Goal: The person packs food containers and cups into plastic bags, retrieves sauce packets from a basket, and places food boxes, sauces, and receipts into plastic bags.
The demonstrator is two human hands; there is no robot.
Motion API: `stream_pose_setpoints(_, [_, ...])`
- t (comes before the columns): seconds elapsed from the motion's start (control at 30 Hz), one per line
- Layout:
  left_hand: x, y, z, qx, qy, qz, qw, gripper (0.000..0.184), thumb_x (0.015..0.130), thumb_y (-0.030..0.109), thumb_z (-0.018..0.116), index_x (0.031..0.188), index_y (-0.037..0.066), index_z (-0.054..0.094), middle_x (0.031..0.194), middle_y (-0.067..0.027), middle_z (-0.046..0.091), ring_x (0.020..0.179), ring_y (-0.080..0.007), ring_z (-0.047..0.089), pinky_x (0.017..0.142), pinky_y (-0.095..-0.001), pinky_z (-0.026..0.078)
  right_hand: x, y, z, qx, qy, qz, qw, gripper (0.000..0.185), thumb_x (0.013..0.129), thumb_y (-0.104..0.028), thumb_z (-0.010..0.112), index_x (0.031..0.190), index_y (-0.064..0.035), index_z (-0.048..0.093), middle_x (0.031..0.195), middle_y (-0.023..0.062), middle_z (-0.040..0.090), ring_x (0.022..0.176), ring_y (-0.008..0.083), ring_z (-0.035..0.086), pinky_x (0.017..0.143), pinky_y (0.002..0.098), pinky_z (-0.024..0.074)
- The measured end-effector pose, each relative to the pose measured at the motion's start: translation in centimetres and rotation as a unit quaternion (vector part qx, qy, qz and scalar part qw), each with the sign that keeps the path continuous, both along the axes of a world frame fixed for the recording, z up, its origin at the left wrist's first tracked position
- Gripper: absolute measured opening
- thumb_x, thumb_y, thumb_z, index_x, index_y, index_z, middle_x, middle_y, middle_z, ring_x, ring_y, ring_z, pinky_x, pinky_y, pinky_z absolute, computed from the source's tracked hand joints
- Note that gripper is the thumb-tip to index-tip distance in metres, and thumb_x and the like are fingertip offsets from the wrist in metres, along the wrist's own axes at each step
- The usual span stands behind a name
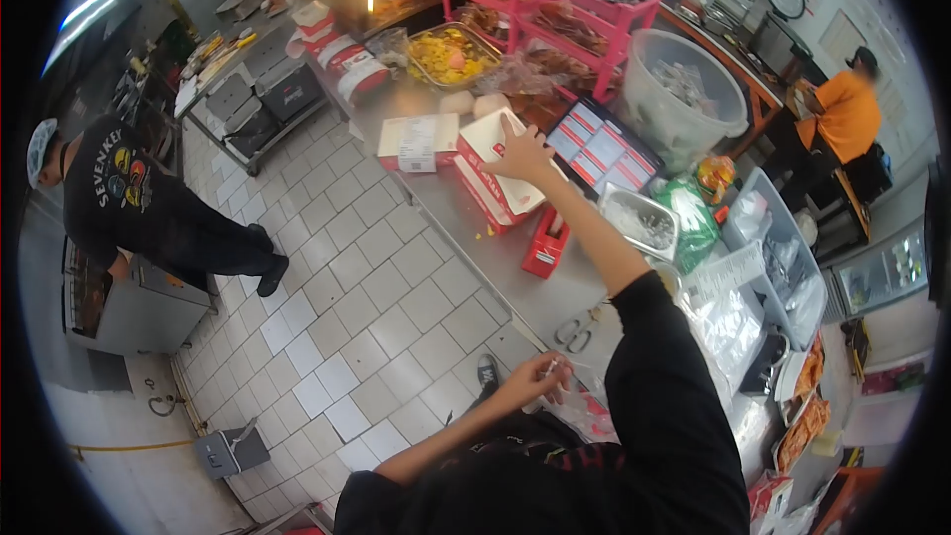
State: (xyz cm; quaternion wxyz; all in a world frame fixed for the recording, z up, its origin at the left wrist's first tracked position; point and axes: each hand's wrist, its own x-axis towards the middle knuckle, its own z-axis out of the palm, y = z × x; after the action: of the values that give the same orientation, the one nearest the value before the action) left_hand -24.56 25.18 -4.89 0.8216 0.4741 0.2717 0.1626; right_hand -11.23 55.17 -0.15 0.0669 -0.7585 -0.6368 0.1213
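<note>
My right hand [520,154] reaches forward and lies with spread fingers on the top of a red and white cardboard box [488,196] at the counter's edge. Close to my body, my left hand [540,381] is closed, its fingers curled together; something small and pale may be between them, too small to name. Scissors [575,334] lie on the counter near my left hand. A small red box [545,243] stands just below the large box. Beside the large box sits another white box with a printed receipt [417,147] on it.
A touchscreen [604,149], a metal pan [639,221] and a large plastic tub [684,89] stand along the counter. Behind are a tray of yellow food [453,54] and pink racks [589,15]. One person [129,188] stands at left, another in orange [847,114] at right.
</note>
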Motion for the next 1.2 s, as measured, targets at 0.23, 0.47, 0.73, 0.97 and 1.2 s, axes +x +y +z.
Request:
stream_pose_setpoints(0.23, [4.4,-0.6,2.3,-0.028,-0.003,0.053,0.998,0.029,0.088,0.029,0.054,0.107,0.006,0.051,0.09,-0.0043,0.06,0.061,-0.0092,0.057,0.047,-0.0235,0.049,8.1,-21.9,14.0,0.224,0.158,0.143,0.951,0.101,0.056,-0.04,0.074,0.14,-0.0191,0.023,0.113,0.0258,0.039,0.106,0.0405,0.041,0.088,0.0511,0.0354])
stream_pose_setpoints(0.47, [9.7,-2.5,8.2,-0.073,-0.152,0.19,0.967,0.016,0.096,0.024,0.038,0.099,0.008,0.043,0.092,0.0,0.047,0.08,-0.0028,0.051,0.064,-0.0197,0.046,13.3,-45.5,2.7,0.253,0.234,0.124,0.931,0.111,0.041,-0.03,0.086,0.136,-0.018,0.03,0.129,0.0291,0.028,0.117,0.0464,0.032,0.094,0.0536,0.032])
stream_pose_setpoints(0.73, [14.9,-10.5,11.1,-0.03,-0.101,-0.015,0.994,0.017,0.096,0.018,0.038,0.11,0.008,0.038,0.087,0.002,0.043,0.069,-0.0012,0.04,0.062,-0.0162,0.037,19.1,-56.6,-2.2,0.031,0.093,-0.41,0.907,0.097,0.055,-0.04,0.079,0.136,-0.0192,0.028,0.121,0.0279,0.034,0.11,0.0457,0.038,0.089,0.0518,0.0364])
stream_pose_setpoints(0.97, [17.3,-13.3,10.2,0.056,-0.097,-0.117,0.987,0.017,0.097,0.018,0.035,0.112,0.01,0.037,0.084,0.0003,0.046,0.065,-0.0021,0.04,0.056,-0.0184,0.037,20.7,-52.6,-10.2,0.008,-0.029,-0.52,0.854,0.081,0.072,-0.046,0.065,0.139,-0.025,0.025,0.121,0.0293,0.036,0.101,0.0422,0.043,0.082,0.0549,0.0363])
stream_pose_setpoints(1.2, [19.8,-14.5,5.4,0.133,-0.049,-0.253,0.957,0.024,0.097,0.022,0.031,0.113,0.008,0.042,0.11,-0.0149,0.052,0.094,-0.021,0.051,0.078,-0.0332,0.041,23.0,-60.0,-13.4,0.235,0.209,-0.316,0.895,0.049,0.084,-0.022,0.052,0.129,-0.0073,0.04,0.115,0.0207,0.046,0.104,0.0309,0.047,0.082,0.0453,0.0364])
